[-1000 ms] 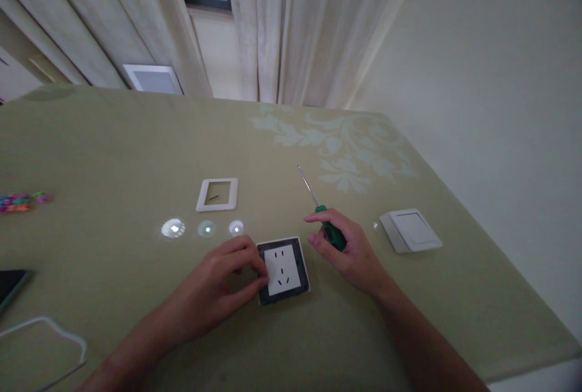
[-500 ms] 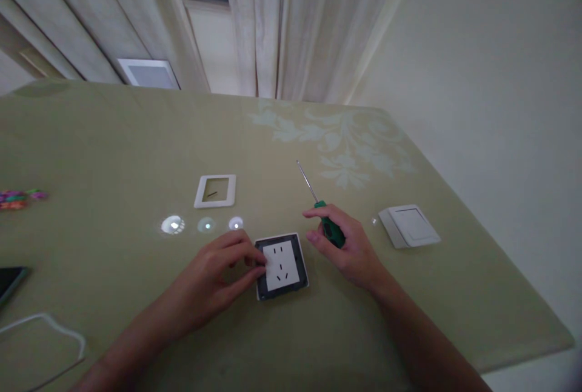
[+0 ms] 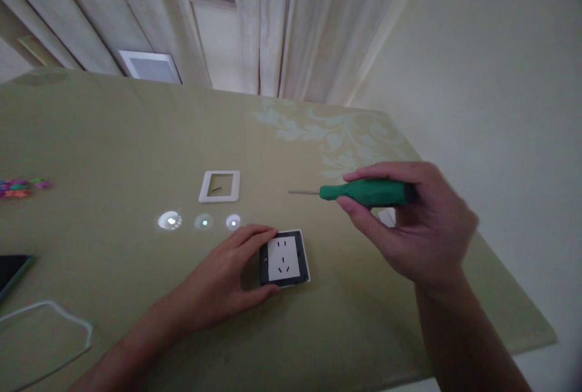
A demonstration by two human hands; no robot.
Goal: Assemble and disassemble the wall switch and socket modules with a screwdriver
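The right hand [image 3: 421, 228] covers nearly all of the white switch plate [image 3: 387, 217] on the table [image 3: 113, 137], so only a pale corner shows below the knuckles. The screwdriver [image 3: 367, 192] has a thin shaft that is faint against the cloth, and its tip is too small to make out. At the left edge a dark flat device [image 3: 11, 266] and some coloured bits [image 3: 20, 186] are cut off, and the pale loop [image 3: 50, 325] in the near corner is only partly in view. A second ago the screwdriver lay on the table under the right hand with its shaft pointing away. Now that hand is closed around the green handle and holds the tool in the air, level, with the shaft pointing left. The left hand [image 3: 225, 277] has stayed on the socket [image 3: 282, 257], which lies flat near the table's front edge. Its fingers curl over the far left corner, and the thumb presses the near left corner. Beyond the socket lie three spots of light [image 3: 204, 222] and a white frame [image 3: 219, 186] with a small dark sliver inside. Curtains [image 3: 295, 28] hang behind the table.
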